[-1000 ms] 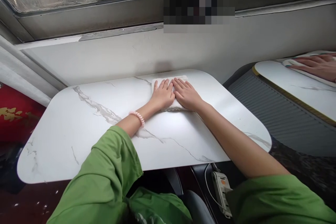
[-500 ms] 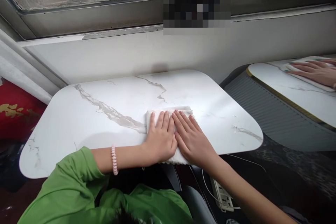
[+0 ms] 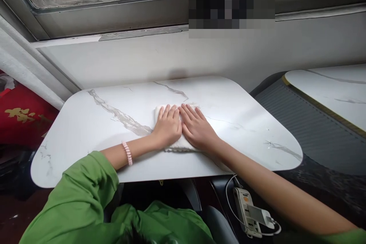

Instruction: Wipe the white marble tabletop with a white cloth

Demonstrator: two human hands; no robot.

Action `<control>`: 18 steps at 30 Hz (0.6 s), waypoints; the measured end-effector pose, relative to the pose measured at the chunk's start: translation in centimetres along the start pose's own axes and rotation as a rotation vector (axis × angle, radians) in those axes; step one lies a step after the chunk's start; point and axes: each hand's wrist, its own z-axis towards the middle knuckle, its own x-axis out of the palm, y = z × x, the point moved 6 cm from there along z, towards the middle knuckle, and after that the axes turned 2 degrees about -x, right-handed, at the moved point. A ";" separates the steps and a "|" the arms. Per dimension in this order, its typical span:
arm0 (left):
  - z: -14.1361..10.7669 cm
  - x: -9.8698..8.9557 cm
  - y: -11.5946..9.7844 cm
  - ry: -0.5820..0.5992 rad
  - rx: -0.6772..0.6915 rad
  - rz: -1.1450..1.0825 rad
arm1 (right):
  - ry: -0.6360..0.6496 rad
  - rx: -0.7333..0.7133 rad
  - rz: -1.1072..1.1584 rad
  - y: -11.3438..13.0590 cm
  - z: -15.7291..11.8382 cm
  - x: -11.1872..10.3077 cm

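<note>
A folded white cloth [image 3: 183, 145] lies flat on a white marble-patterned table [image 3: 131, 99], near its middle. My left hand [image 3: 167, 126] presses on the cloth's left part, palm down with fingers stretched out. Beside it, my right hand [image 3: 197, 126] rests flat on the right part, fingers also extended. The two hands touch or nearly touch at the thumbs. Much of the cloth is hidden under them. A pink coiled band [image 3: 127, 153] circles my left wrist.
Beyond the table is a white wall [image 3: 131, 61] below a window. A second marble-patterned table [image 3: 328, 87] stands at the right. A power strip [image 3: 247, 209] with a plugged-in charger and white cable sits below the front edge. A red bag [image 3: 23, 116] is at the left.
Both my hands have slid the cloth away from me, from the table's front edge toward its middle. The other person's hand and cloth on the right table have left view.
</note>
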 end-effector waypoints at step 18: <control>12.5 -1.5 9.2 -0.076 -0.021 0.105 | -0.090 0.020 0.096 -4.0 15.9 3.0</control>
